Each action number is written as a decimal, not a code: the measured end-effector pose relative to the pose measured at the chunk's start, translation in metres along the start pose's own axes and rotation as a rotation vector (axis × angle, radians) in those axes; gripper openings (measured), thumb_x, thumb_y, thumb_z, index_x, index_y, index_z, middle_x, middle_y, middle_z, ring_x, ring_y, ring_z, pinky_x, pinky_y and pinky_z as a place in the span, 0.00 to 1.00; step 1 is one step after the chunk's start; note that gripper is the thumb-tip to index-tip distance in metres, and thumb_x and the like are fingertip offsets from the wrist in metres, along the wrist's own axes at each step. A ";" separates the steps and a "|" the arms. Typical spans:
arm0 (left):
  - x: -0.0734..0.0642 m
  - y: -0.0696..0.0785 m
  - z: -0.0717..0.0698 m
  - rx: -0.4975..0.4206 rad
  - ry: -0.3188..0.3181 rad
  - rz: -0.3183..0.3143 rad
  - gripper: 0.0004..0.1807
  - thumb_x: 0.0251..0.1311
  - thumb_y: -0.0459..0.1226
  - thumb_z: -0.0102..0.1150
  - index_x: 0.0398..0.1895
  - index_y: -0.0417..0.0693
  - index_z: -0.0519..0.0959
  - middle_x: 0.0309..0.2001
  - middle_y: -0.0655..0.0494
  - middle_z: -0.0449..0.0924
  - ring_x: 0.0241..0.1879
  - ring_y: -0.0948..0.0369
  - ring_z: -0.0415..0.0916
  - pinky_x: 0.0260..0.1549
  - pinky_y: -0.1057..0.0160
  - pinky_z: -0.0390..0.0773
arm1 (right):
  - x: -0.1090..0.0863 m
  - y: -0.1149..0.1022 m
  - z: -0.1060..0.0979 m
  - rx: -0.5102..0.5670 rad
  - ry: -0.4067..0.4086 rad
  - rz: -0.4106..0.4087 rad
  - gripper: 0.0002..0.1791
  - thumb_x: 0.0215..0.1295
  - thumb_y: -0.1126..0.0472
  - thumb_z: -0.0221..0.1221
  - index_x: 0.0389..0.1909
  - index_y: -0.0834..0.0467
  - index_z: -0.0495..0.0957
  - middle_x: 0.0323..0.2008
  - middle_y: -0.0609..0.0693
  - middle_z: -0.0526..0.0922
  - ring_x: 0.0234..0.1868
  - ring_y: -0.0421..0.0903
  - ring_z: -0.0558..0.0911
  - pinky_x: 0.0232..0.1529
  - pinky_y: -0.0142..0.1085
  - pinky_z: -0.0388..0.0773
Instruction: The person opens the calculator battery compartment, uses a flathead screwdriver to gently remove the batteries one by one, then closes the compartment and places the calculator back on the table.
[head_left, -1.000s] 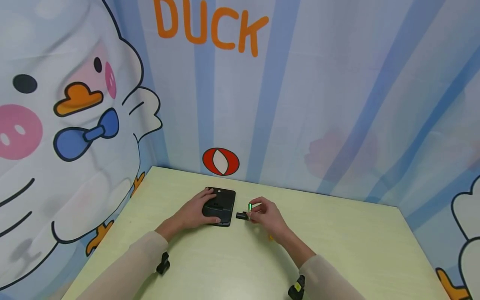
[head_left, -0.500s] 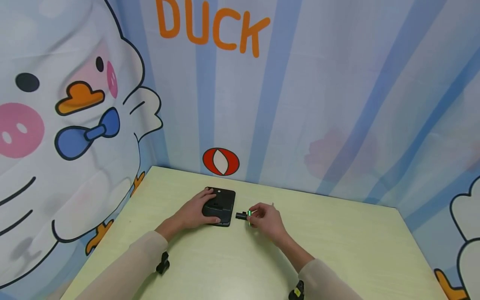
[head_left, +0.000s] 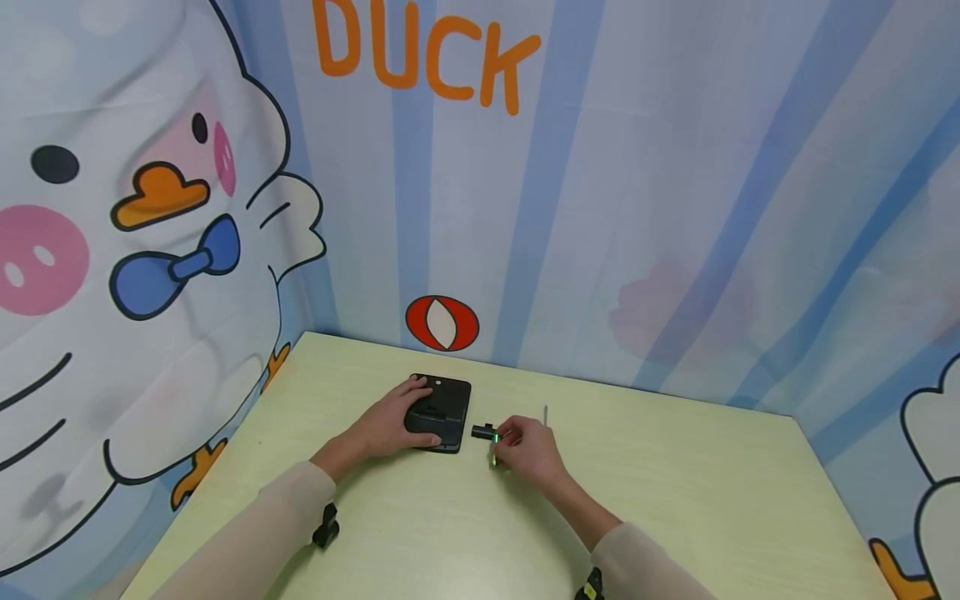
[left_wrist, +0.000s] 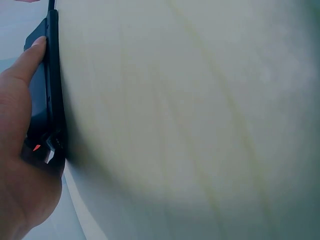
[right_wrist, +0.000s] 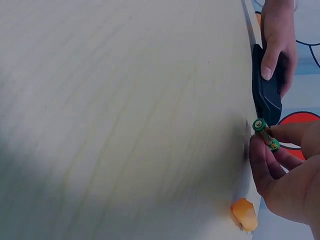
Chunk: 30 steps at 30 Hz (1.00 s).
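My left hand holds a flat black device by its left side, thumb and fingers spread across its upturned face. In the left wrist view the thumb lies along that face of the device. My right hand pinches a small green-ended battery between thumb and fingertips. The right wrist view shows the battery with its middle partly covered by the fingers. Just left of these fingertips, a small black piece lies between them and the device.
A thin grey rod shows behind my right hand. An orange object lies on the table beside that hand. The pale table ends at a cartoon-printed curtain at the back and sides.
My right hand has lowered the battery toward the near side, bringing more of it into view. The grey rod behind the hand has become visible. My left hand and the device have stayed put.
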<state>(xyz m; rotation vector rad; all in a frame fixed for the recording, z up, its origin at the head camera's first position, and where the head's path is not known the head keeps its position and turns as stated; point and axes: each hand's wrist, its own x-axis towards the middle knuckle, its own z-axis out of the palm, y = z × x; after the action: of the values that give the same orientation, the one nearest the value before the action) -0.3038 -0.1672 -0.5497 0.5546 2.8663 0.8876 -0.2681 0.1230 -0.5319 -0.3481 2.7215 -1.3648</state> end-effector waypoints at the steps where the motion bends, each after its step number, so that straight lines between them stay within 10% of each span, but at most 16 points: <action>1: 0.000 0.000 0.000 -0.001 -0.003 -0.004 0.53 0.58 0.62 0.75 0.80 0.44 0.67 0.83 0.47 0.55 0.83 0.45 0.49 0.75 0.40 0.63 | 0.000 0.000 0.000 -0.005 0.000 -0.003 0.08 0.61 0.70 0.70 0.40 0.65 0.84 0.27 0.49 0.84 0.27 0.40 0.81 0.30 0.33 0.80; 30: 0.000 -0.002 0.001 -0.001 0.001 -0.001 0.54 0.57 0.62 0.75 0.80 0.45 0.67 0.84 0.48 0.55 0.83 0.45 0.49 0.75 0.40 0.64 | 0.005 0.002 0.008 -0.179 -0.075 -0.080 0.06 0.65 0.65 0.69 0.34 0.61 0.81 0.26 0.45 0.80 0.27 0.40 0.77 0.29 0.33 0.76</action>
<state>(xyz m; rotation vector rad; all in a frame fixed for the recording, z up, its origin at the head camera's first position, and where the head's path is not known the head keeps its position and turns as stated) -0.3045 -0.1682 -0.5517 0.5533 2.8667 0.8900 -0.2714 0.1168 -0.5377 -0.5144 2.8013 -1.1031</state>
